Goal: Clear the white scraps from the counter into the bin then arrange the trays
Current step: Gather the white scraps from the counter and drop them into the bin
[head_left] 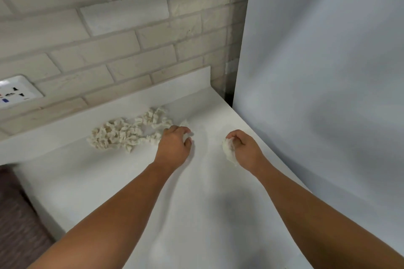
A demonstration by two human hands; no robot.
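The white counter (207, 203) bears a heap of seemingly crumpled scraps (122, 135) by its back edge.

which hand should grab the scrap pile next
Left, probably: the left hand, pinching only a small scrap, sits beside the scrap pile; the right hand is farther away and grips a white wad.

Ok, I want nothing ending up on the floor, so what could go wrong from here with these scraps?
The white clump bulges out of the right hand, so bits may drop on the way; no bin is in view.
The scrap pile lies towards the counter's back corner, where a dark gap beside the white panel could swallow pieces swept that way.
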